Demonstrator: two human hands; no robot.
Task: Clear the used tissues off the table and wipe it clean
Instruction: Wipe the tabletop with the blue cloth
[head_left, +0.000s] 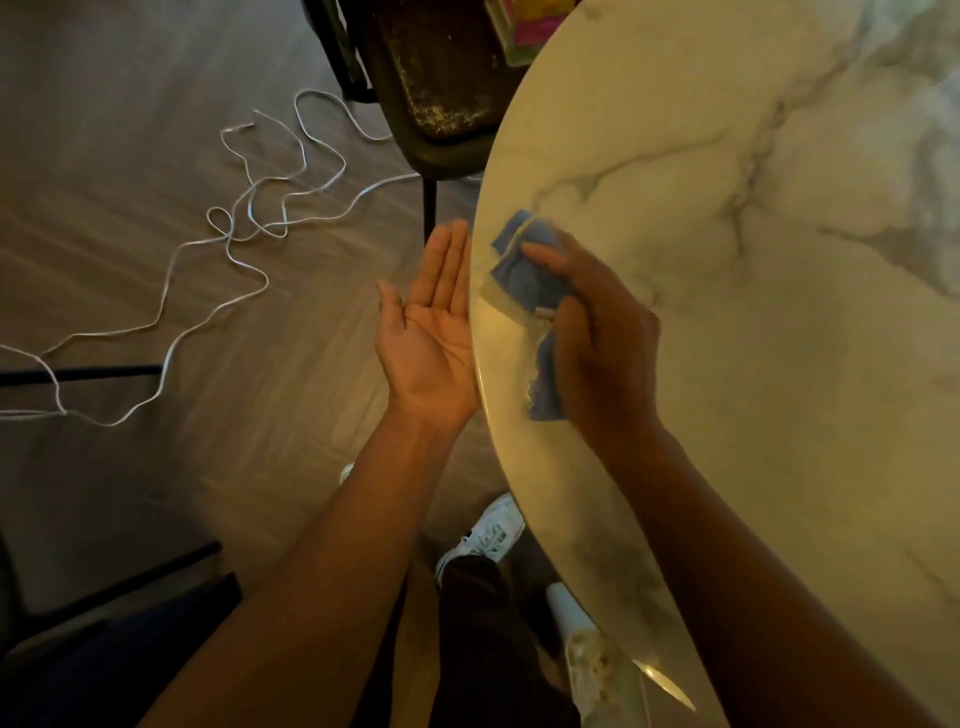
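Note:
A round white marble-patterned table (753, 338) fills the right side of the head view. My right hand (597, 338) grips a blue cloth (530, 270) and presses it on the tabletop close to the left rim. My left hand (431, 322) is held flat with the palm up and fingers straight, just beside and below the table's left edge, holding nothing. No tissues show on the visible part of the table.
A dark chair (436, 88) stands at the table's far left edge. A long white cord (249, 218) lies looped on the wooden floor to the left. A colourful package (519, 31) sits at the table's far rim. My white shoe (488, 535) is under the table edge.

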